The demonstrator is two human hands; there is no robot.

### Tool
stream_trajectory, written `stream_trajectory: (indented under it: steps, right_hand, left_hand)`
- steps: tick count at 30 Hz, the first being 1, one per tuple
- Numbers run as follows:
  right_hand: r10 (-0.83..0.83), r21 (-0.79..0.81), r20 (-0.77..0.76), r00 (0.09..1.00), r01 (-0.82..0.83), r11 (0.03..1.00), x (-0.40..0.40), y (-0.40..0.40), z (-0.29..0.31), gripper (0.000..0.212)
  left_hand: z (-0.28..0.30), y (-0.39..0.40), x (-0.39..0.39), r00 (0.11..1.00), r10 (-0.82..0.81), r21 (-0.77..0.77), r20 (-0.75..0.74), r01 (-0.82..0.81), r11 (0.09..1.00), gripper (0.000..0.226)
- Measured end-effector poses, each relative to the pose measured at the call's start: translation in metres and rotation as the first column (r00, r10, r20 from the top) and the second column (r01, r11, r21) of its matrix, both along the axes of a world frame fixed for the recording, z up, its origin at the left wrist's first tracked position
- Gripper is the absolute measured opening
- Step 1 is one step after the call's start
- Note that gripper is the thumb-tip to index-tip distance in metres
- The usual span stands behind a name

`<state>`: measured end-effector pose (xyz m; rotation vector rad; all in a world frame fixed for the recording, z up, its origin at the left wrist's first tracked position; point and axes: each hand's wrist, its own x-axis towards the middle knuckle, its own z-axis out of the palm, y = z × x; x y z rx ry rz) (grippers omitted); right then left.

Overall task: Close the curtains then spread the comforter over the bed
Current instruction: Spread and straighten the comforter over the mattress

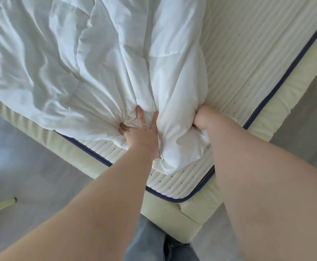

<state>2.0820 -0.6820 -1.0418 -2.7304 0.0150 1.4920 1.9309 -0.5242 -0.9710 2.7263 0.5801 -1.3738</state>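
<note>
A white quilted comforter (82, 59) lies bunched and wrinkled across the left and middle of the bed. Its near end is gathered into a thick fold at the corner of the mattress (244, 53). My left hand (143, 131), with a ring on one finger, grips a bunch of this fold from the left. My right hand (203, 118) grips the same fold from the right, its fingers buried in the fabric. The right side of the ribbed cream mattress, edged with dark blue piping, lies bare. No curtains are in view.
The pale yellow bed frame (172, 215) juts toward me at its corner, right in front of my legs in grey jeans (150, 240). Grey floor (26, 166) runs along both sides of the bed. A yellow rod-like leg (1, 205) lies at lower left.
</note>
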Motion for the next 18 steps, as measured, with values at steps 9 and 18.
stream_trajectory:
  steps: [9, 18]
  right_hand:
    - [-0.026, -0.040, -0.020, 0.999, 0.025, 0.999, -0.005, -0.013, -0.035, 0.059]
    - [0.061, 0.092, -0.071, 0.996, -0.055, 0.994, 0.001, 0.006, 0.018, 0.032]
  left_hand:
    - [0.001, -0.005, 0.005, 0.999, 0.017, 0.028, -0.030, -0.016, 0.999, 0.129]
    - [0.002, -0.004, 0.002, 0.998, 0.060, 0.082, 0.009, -0.060, 0.995, 0.136]
